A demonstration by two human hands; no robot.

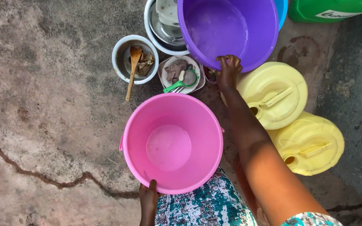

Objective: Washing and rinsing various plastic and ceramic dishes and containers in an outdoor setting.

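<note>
Cracked concrete lies under your buckets: your left hand (148, 196) grips the empty pink bucket's (173, 143) rim, your right hand (228, 71) clamps the empty purple bucket's (228, 30) edge.

Head view, straight down, close overhead

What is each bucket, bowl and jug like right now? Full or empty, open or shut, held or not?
Pink bucket: upright, a little water at the bottom, left hand gripping its near rim.
Purple bucket: tilted, nearly empty, right hand on its rim.
Two yellow jugs: lying flat, openings uncapped.
White bowl: holds a wooden spoon.
Small plate: holds a rag and green-handled utensil.
</note>
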